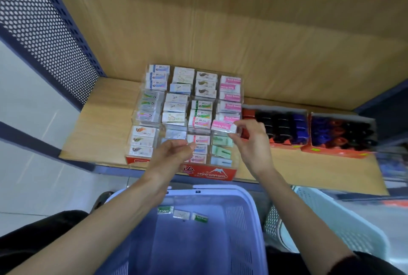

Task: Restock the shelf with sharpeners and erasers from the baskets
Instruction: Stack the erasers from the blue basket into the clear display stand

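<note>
My left hand (174, 153) covers part of the front row of the eraser display (212, 174); can't tell whether its curled fingers hold anything. My right hand (251, 140) hides 1 end of the pink eraser (221, 125) it pinches. Sharpener trays (281, 143): contents smeared, shapes unclear. Far-right shelf stock (393, 164) is pure blur. Purple basket (220, 189) cut by bottom edge; white basket (335, 217) partly behind my right forearm. Print on the 3 packets (181, 214) inside mostly unreadable.
</note>
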### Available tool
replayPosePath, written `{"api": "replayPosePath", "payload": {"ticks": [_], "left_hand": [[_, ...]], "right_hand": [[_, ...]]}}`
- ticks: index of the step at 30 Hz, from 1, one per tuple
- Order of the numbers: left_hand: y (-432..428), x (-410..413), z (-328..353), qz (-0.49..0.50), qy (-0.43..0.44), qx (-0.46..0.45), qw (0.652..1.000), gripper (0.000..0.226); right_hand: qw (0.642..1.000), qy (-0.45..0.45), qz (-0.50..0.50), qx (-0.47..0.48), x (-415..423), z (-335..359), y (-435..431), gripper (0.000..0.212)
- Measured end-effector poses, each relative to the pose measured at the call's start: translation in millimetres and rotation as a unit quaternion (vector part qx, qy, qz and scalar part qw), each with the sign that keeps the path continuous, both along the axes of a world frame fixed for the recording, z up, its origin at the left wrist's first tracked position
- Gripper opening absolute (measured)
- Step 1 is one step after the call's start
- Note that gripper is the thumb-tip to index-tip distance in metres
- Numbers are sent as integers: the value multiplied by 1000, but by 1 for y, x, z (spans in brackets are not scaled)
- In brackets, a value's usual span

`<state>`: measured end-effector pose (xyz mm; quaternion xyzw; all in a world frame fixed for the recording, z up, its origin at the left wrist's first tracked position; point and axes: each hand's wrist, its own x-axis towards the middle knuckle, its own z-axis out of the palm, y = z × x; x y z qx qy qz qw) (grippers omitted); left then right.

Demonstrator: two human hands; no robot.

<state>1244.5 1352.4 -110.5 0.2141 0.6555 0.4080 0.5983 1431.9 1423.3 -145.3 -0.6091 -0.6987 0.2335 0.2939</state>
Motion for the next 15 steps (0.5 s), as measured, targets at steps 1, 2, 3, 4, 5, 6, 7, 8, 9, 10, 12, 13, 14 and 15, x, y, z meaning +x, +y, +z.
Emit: {"api": "replayPosePath", "payload": {"ticks": [1,2,3,4,5,6,7,8,9,10,12,13,14,15], "left_hand": [[-1,0,-1,-3,2,-3,1000,23],[-1,-1,-2,-6,1,-4,1000,18],[-3,-1,-3,-13,5,-4,1000,11],[-5,-2,-5,-25,13,-3,1000,4],[-7,-4,-6,-39,25,-2,999,3],[-10,-7,-9,-57,36,-1,998,6],[-13,-11,-13,-79,49,2,996,7],[-17,-14,-18,-104,66,4,992,8],[-21,-18,-22,-132,79,7,988,8],[-28,-22,-30,-159,89,5,983,9],[-46,-31,-53,-213,103,-10,972,9],[-55,-34,-65,-247,116,-8,962,12],[-65,-38,-82,-289,143,-13,946,16],[-77,-41,-102,-318,165,-20,933,21]], "right_hand": [[1000,-27,-13,10,2,-4,10,25],[998,-55,-22,24,3,-10,20,24],[995,-89,-27,36,3,-15,28,23],[990,-125,-32,51,1,-21,35,22],[984,-157,-37,70,0,-26,41,22],[978,-183,-42,91,-1,-31,45,23],[973,-202,-48,102,-3,-34,48,24],[968,-219,-58,107,-4,-36,50,25],[964,-231,-67,113,-5,-37,49,26],[961,-234,-70,127,-7,-36,45,26],[960,-202,-48,186,-11,-32,26,20],[959,-183,6,218,-14,-32,7,15],[951,-170,92,240,-17,-36,-18,10],[939,-169,177,242,-19,-44,-46,10]]}}
